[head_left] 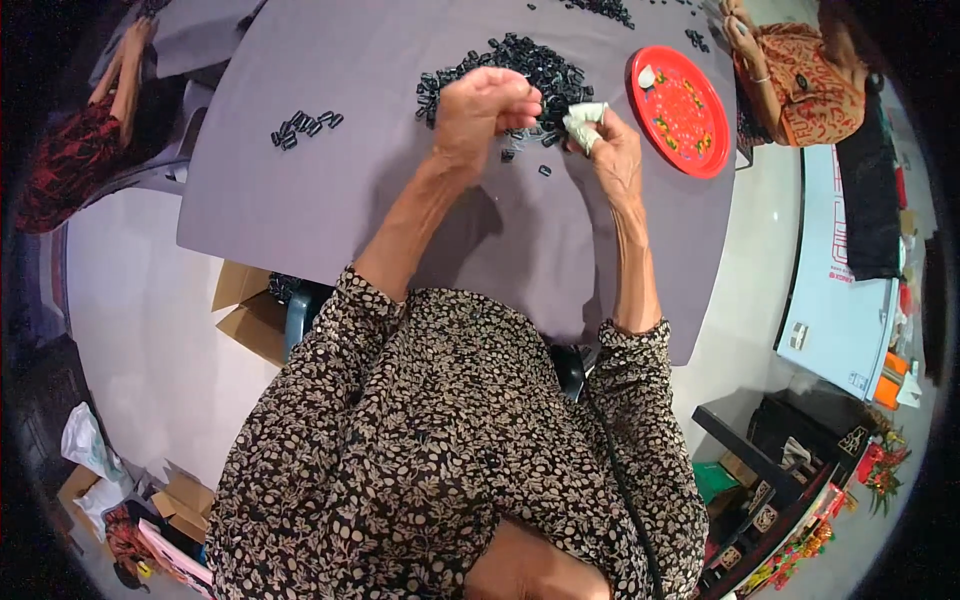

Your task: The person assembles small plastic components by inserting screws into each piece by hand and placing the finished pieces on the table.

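Black small parts [540, 70] judged light, stiff, pinchable at ends; left hand [480, 110] is closed, contents unseen; pale cloth wad [583, 122] is gripped by right hand [615, 155] above grey worktop [330, 190]

The left hand [480, 108] is curled into a fist, so what its grip holds is hidden. The small black parts [540, 68] in the far pile are too tiny to tell what they are, and the left hand covers some. The near edge of the bench [300, 200] hides behind the person's patterned sleeves [350, 340], and the far edge is cut off.
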Demonstrator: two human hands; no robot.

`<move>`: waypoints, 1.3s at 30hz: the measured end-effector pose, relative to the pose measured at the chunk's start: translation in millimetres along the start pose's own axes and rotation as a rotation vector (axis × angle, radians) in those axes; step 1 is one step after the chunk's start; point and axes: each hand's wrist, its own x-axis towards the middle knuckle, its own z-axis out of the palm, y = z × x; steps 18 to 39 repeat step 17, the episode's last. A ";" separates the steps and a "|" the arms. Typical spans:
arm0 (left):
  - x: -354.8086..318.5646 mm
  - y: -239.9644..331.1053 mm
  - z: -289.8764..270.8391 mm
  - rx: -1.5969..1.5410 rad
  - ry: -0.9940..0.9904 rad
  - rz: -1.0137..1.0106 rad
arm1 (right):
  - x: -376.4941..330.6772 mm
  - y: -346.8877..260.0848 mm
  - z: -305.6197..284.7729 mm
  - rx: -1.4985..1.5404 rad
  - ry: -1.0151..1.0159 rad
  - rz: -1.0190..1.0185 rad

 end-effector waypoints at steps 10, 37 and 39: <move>-2.3 24.2 16.5 0.036 -0.007 0.116 | -6.7 25.8 23.1 -0.821 -0.136 -0.581; -7.4 26.0 13.1 0.078 0.052 0.147 | -6.8 26.7 8.2 -0.750 -0.187 -0.425; -7.4 26.0 13.1 0.078 0.052 0.147 | -6.8 26.7 8.2 -0.750 -0.187 -0.425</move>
